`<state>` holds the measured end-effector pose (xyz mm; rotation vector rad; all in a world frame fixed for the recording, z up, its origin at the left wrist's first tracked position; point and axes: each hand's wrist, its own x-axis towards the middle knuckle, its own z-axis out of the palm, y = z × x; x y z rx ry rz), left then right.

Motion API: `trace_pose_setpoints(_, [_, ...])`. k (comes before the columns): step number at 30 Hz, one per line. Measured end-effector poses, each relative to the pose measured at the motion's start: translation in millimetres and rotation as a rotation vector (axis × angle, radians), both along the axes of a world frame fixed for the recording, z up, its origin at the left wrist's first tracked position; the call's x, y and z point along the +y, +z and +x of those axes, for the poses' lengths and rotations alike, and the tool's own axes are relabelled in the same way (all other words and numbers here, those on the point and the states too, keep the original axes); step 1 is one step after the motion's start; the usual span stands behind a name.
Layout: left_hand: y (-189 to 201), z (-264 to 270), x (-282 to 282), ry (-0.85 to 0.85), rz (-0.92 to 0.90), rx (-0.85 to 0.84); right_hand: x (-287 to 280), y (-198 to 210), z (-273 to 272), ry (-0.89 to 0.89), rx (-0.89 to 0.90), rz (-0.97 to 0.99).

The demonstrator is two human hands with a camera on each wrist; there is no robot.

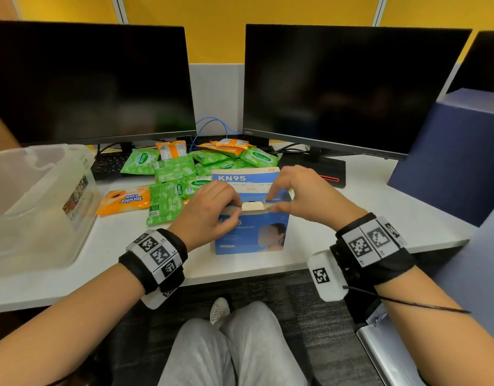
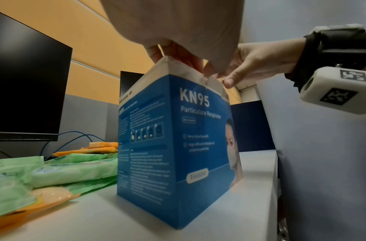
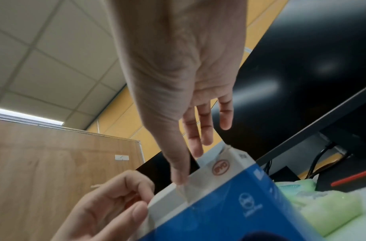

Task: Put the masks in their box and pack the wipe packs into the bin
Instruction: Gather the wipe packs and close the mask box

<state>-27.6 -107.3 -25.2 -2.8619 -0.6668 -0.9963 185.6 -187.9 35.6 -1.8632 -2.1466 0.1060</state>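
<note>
A blue KN95 mask box (image 1: 251, 232) (image 2: 177, 146) (image 3: 229, 203) stands upright near the desk's front edge. Both hands are at its top. My left hand (image 1: 212, 210) (image 3: 107, 203) pinches the left end of the white top flap (image 1: 252, 206). My right hand (image 1: 304, 193) (image 2: 256, 65) (image 3: 177, 81) pinches the flap's right end between thumb and forefinger. I see no loose mask. Several green wipe packs (image 1: 167, 201) (image 2: 70, 172) and an orange wipe pack (image 1: 126, 200) lie in a heap behind and left of the box. The clear plastic bin (image 1: 31, 207) sits at the far left.
Two dark monitors (image 1: 337, 87) stand at the back, with a black keyboard (image 1: 109, 162) and blue cables (image 1: 212, 126) under them. A dark blue block (image 1: 457, 151) takes up the desk's right end. My knees are under the front edge.
</note>
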Motion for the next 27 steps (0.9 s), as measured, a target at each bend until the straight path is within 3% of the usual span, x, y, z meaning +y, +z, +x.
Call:
trace_pose_setpoints(5, [-2, 3, 0, 0.014, -0.02, -0.015, 3, -9, -19, 0.162, 0.059, 0.039])
trace_pose_setpoints(8, [-3, 2, -2, 0.047, -0.098, -0.081, 4, -19, -19, 0.149, -0.001, 0.111])
trace_pose_setpoints(13, [-3, 4, 9, 0.096, -0.167, 0.03, 4, -24, -18, 0.135, -0.017, 0.13])
trace_pose_setpoints(17, [-5, 5, 13, 0.054, -0.282, 0.014, 4, -25, -17, 0.118, -0.001, 0.166])
trace_pose_setpoints(27, [-12, 2, 13, 0.039, -0.218, 0.055, 8, -25, -17, 0.09, -0.031, 0.178])
